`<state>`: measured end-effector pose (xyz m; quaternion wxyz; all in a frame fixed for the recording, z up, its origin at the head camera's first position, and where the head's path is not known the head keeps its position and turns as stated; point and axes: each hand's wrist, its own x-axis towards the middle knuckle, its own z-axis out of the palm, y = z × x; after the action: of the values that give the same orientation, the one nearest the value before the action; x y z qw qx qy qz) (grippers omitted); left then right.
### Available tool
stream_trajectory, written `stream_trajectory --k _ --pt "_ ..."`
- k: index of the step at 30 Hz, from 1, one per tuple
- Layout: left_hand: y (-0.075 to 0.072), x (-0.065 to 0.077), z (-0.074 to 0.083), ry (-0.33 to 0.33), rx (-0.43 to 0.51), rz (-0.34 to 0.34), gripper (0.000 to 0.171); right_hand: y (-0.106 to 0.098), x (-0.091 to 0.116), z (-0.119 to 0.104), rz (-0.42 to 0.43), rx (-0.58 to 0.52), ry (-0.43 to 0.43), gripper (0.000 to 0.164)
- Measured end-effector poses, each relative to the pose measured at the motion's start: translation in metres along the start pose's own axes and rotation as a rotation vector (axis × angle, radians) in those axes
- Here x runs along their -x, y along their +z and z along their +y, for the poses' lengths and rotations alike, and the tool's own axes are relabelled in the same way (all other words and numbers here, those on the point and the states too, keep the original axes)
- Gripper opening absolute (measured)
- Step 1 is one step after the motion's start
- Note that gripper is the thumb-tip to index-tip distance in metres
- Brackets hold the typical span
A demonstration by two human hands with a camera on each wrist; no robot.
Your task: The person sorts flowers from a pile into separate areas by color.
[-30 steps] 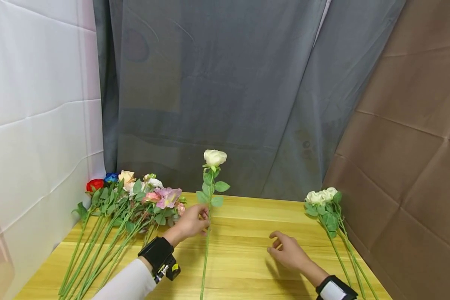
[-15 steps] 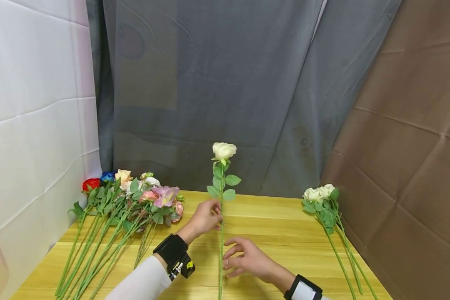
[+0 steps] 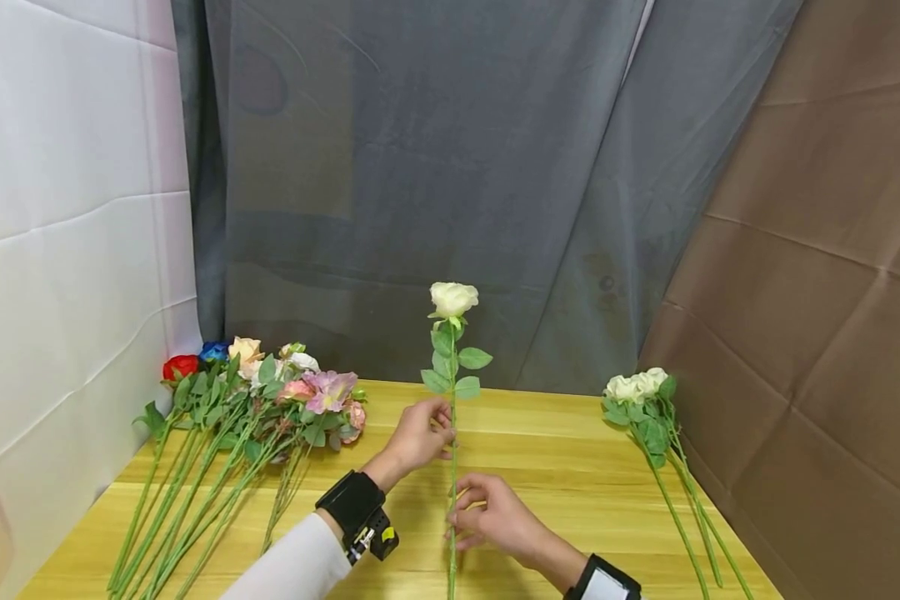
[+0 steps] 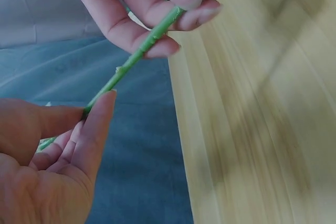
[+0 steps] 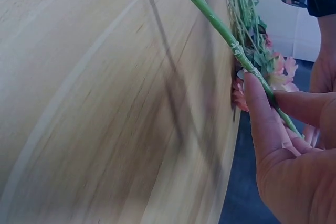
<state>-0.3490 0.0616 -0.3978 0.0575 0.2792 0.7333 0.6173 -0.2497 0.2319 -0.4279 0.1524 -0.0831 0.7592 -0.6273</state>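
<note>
A single white rose (image 3: 453, 299) with a long green stem and a few leaves stands nearly upright in mid-table in the head view. Just below its leaves my left hand (image 3: 418, 435) pinches the stem between thumb and fingers. Lower down, my right hand (image 3: 497, 517) holds the same stem. The left wrist view has the green stem (image 4: 137, 54) crossing both hands, the left thumb and forefinger squeezing it. From the right wrist, the right thumb and forefinger (image 5: 258, 111) press on either side of the stem. Its lower end runs out of the head view.
On the left of the wooden table (image 3: 547, 433) lies a pile of mixed flowers, among them a red rose (image 3: 181, 367) and a purple flower (image 3: 331, 392). Several white roses (image 3: 636, 386) lie at the right. Grey, white and brown cloths surround the table.
My left hand has carried the white rose to the right and slightly up. My right hand has come leftward from beside it and taken hold of the lower stem.
</note>
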Motion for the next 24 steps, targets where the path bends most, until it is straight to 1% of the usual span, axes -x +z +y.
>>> stream_trajectory --k 4,8,12,15,19,21,24 --pt "-0.001 0.002 -0.001 0.002 -0.016 -0.011 0.016 0.000 0.001 0.000 -0.017 0.010 -0.020 0.041" --pt "-0.003 0.007 -0.003 0.016 -0.026 -0.043 0.020 -0.003 0.003 -0.002 -0.025 0.042 -0.038 0.037" --pt "-0.012 0.014 -0.006 0.049 -0.081 -0.087 0.020 -0.010 0.004 -0.004 -0.010 0.046 -0.036 0.031" --pt "-0.026 0.020 -0.008 0.044 -0.155 -0.098 0.017 -0.021 0.007 -0.004 0.015 0.055 -0.035 0.027" --pt "-0.054 0.026 -0.009 0.018 -0.256 -0.065 0.013 -0.043 0.017 -0.001 0.074 0.089 -0.029 0.030" --pt "-0.070 0.029 -0.012 0.026 -0.320 -0.040 0.012 -0.056 0.022 0.002 0.113 0.106 -0.021 0.032" --pt "-0.093 0.035 -0.019 0.067 -0.447 -0.003 0.009 -0.075 0.030 0.005 0.173 0.138 -0.008 0.032"
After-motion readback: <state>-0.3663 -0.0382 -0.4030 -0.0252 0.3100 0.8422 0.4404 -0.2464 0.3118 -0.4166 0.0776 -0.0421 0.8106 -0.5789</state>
